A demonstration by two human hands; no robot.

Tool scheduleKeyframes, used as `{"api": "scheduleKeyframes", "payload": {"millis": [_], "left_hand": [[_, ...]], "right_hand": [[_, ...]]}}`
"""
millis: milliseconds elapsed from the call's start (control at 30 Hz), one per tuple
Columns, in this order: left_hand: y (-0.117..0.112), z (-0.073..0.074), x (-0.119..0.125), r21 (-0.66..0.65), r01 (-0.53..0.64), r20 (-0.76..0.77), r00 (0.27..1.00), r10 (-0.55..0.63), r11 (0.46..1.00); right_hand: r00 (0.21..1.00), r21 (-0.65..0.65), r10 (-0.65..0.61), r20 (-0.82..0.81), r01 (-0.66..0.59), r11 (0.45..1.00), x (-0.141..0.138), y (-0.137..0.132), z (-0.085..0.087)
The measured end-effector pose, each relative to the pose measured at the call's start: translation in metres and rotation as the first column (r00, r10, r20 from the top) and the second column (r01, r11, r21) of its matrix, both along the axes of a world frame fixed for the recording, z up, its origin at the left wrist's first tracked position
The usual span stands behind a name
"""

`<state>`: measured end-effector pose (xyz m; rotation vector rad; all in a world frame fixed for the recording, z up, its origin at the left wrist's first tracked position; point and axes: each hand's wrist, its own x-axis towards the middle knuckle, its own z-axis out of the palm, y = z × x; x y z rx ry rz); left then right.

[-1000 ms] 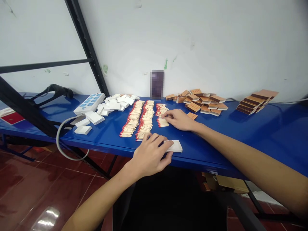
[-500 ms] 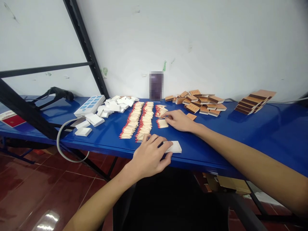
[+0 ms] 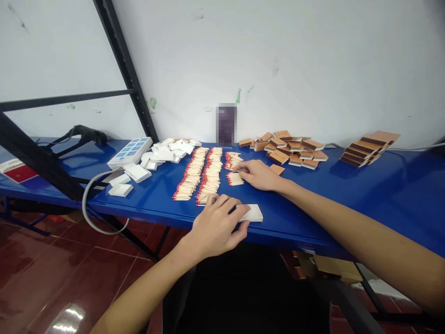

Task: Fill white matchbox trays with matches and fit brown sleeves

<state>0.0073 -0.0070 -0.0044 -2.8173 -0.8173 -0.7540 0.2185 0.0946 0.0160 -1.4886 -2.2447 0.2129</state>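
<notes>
My left hand (image 3: 217,225) is closed on the near end of a white inner matchbox tray (image 3: 255,213), resting at the table's front edge. Beyond it, my right hand (image 3: 259,175) reaches in from the right, its index finger and thumb bent together at the small group of red-tipped matches (image 3: 235,179). That group lies apart from a short pile of matches (image 3: 232,160) just behind it. Two long rows of matches, a left row (image 3: 190,174) and a right row (image 3: 210,174), lie to the left. The fingertips partly cover the matches they touch.
White trays (image 3: 170,152) are heaped at the back left beside a white box with blue squares (image 3: 130,152). Brown matchbox sleeves (image 3: 295,148) lie piled at the back right, with a leaning stack of sleeves (image 3: 368,148) farther right. A black metal frame (image 3: 125,60) and cable (image 3: 84,204) stand left.
Hardly anything differs. Both hands keep their places on the tray and at the matches; the whole view has shifted very slightly.
</notes>
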Motion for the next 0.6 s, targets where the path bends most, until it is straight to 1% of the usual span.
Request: {"api": "scheduleKeyframes", "payload": {"millis": [167,233,333,400,600], "left_hand": [[0.000,0.000,0.000,0.002,-0.004,-0.005,1.000,0.004,1.000],[0.000,0.000,0.000,0.002,-0.003,-0.006,1.000,0.003,1.000],[0.000,0.001,0.000,0.006,-0.002,-0.008,1.000,0.002,1.000],[0.000,0.001,0.000,0.011,-0.003,-0.010,1.000,0.003,1.000],[0.000,0.001,0.000,0.005,-0.005,-0.009,1.000,0.006,1.000]], "right_hand": [[0.999,-0.068,-0.028,-0.039,0.025,0.997,-0.003,0.003,0.003],[1.000,-0.035,-0.008,-0.020,0.007,0.999,-0.003,0.004,0.002],[0.997,0.080,0.065,0.042,-0.068,0.995,-0.002,0.007,-0.001],[0.992,0.128,0.099,0.075,-0.108,0.986,-0.001,0.008,-0.003],[0.990,0.145,0.133,0.057,-0.140,0.980,0.001,0.012,-0.006]]}}
